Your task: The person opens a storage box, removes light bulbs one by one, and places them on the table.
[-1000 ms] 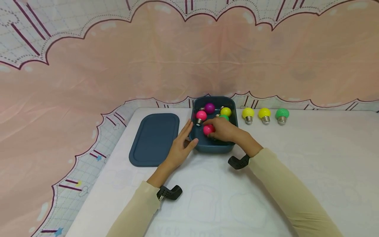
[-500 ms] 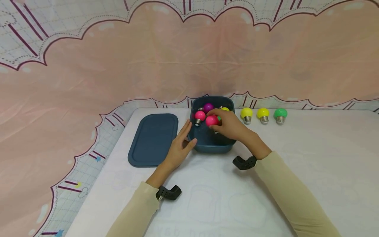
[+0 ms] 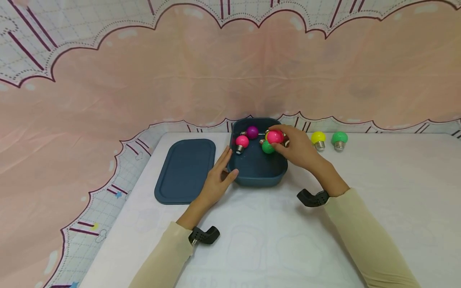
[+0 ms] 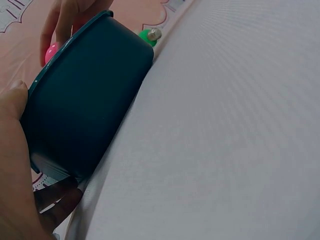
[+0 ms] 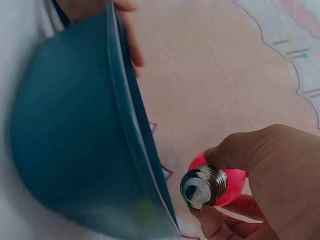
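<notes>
My right hand [image 3: 301, 151] pinches a pink light bulb [image 3: 275, 136] between thumb and fingers, above the box's right side. In the right wrist view its metal screw base [image 5: 200, 187] points toward the camera. My left hand [image 3: 214, 182] rests against the left wall of the dark blue box [image 3: 257, 182], fingers extended, thumb near the front corner. Inside the box lie a purple bulb [image 3: 253, 132], another pink bulb [image 3: 242, 141] and a green bulb [image 3: 267, 147]. A yellow bulb there is mostly hidden behind the held one.
Right of the box, a yellow bulb [image 3: 318, 138] and a green bulb [image 3: 339, 138] lie near the back edge of the white table [image 3: 252, 240]. The flat blue lid [image 3: 185, 172] lies left of the box. A patterned pink curtain [image 3: 216, 72] hangs behind.
My right hand has lifted the pink bulb from the box's front part and carried it back and right. It now covers one yellow bulb outside. The left hand stays put.
</notes>
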Motion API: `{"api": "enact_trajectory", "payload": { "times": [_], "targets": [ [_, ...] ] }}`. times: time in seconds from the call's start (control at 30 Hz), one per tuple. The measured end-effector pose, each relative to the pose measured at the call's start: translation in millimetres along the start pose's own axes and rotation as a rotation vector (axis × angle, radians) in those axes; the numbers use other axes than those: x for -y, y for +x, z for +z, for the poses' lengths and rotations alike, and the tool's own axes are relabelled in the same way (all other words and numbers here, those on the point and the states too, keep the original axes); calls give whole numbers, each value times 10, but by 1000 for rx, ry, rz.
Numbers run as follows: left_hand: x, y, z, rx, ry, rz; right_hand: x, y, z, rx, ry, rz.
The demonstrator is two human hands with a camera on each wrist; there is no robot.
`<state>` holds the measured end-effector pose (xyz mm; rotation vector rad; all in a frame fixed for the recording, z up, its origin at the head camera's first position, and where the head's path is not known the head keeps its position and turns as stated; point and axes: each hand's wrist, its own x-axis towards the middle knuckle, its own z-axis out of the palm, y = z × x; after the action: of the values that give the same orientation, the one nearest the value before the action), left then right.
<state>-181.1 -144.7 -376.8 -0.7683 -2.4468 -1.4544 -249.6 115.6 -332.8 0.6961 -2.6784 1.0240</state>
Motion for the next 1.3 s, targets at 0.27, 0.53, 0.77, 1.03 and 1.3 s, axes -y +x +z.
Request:
{"api": "enact_trajectory", "payload": {
  "times": [0.27, 0.53, 0.77, 1.03, 1.3],
  "targets": [
    [7, 7, 6, 3, 1, 14, -164, -92, -234, -68, -14, 52],
    [18, -2, 9, 7, 1, -2, -298, -214, -486, -98, -42, 126],
    [125, -3, 31, -4, -3, -2, -420, -320, -688, -120, -56, 162],
    [466, 10, 124, -15, -1, 24, -618, -473, -936, -188, -62, 254],
    [480, -2, 113, -16, 9, 27, -769, -555, -1092, -218, -58, 336]
  ]
}}
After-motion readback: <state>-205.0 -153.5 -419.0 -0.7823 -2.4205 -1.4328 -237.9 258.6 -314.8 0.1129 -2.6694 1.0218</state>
